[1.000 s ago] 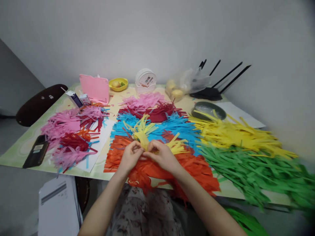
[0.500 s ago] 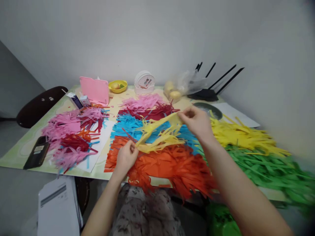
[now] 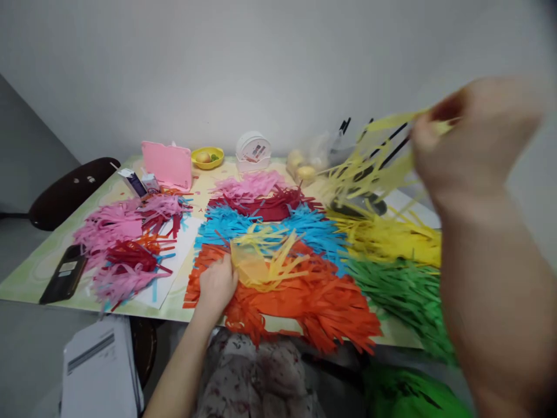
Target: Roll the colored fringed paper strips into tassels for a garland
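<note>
My left hand (image 3: 216, 285) rests closed on a piece of yellow fringed paper (image 3: 261, 259) lying over the orange fringed paper pile (image 3: 313, 302) at the table's near edge. My right hand (image 3: 472, 136) is raised high at the right, blurred, pinching a second piece of yellow fringed paper (image 3: 369, 165) whose strips hang down toward the table. Behind the orange pile lie blue fringed paper (image 3: 313, 226), dark red fringed paper (image 3: 270, 206) and pink fringed paper (image 3: 250, 183).
Yellow paper strips (image 3: 391, 235) and green paper strips (image 3: 404, 293) cover the right side. Mixed pink and red scraps (image 3: 117, 244) lie left, beside a black phone (image 3: 63, 274). At the back stand a pink holder (image 3: 167, 165), a yellow bowl (image 3: 208, 157), a white round container (image 3: 252, 148) and a plastic bag (image 3: 304, 162).
My right hand has pulled one yellow fringed piece up and to the right, away from the piece that my left hand keeps down on the orange pile.
</note>
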`<state>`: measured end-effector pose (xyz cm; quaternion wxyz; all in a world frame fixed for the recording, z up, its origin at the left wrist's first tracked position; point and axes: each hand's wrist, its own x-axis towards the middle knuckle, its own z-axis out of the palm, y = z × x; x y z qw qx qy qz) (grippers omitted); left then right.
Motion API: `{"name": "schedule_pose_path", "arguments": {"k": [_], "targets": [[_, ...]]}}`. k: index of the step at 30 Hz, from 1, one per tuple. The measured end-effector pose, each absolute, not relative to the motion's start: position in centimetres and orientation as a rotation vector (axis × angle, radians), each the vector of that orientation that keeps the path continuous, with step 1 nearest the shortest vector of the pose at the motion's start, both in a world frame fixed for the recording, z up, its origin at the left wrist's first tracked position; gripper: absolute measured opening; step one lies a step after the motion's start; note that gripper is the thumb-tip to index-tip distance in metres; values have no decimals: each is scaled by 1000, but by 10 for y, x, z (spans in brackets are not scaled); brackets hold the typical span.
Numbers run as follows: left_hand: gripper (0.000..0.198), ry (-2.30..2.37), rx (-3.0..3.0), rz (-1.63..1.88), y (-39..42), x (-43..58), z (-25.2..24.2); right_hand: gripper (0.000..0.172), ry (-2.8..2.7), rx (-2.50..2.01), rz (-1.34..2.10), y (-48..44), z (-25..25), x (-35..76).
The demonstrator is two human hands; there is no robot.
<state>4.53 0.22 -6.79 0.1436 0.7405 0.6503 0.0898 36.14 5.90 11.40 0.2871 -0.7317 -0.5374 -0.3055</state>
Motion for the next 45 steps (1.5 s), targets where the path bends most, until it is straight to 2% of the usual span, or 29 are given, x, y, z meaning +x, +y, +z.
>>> {"name": "schedule_pose_path", "arguments": {"k": [2,5,7,9,14,16,17,20,26,28,30,31,34,36,42,45], "targets": [[37,1777,2310,530,-2,50,-47,18,-1924,-1941,-750,44,99,319],[55,1499,2480,994,-3,63,-14,11,-2439,-1651,-568,21,67,258],[54,1369,2505,1086,2,72,1,10,-2616,-1434,-457,8,54,236],[44,1324,2493,1082,11,76,6,12,-2685,-1278,-402,-1,52,231],[16,1186,2433,950,33,65,-1,6,-2532,-1242,-252,-2,57,251],[13,1127,2401,905,37,58,1,20,-2440,-1297,-82,3,55,258],[13,1106,2384,884,37,54,4,21,-2417,-1328,4,6,53,260],[13,1127,2349,823,37,46,18,8,-2332,-1434,206,11,53,264],[12,1010,2244,860,43,31,37,27,-2117,-1375,543,9,65,272],[10,959,2177,847,47,26,40,25,-2038,-1322,582,9,65,275],[9,940,2103,858,49,22,42,16,-1977,-1259,616,9,63,277],[15,923,2068,874,50,21,43,11,-1953,-1225,623,9,61,278],[40,850,1984,940,50,16,45,32,-1913,-1122,595,8,56,281],[46,827,1946,969,49,14,46,37,-1902,-1056,608,7,54,282],[25,738,1869,994,48,10,48,30,-1865,-900,646,4,52,282],[21,727,1882,957,47,7,51,29,-1883,-889,642,4,55,282]]}}
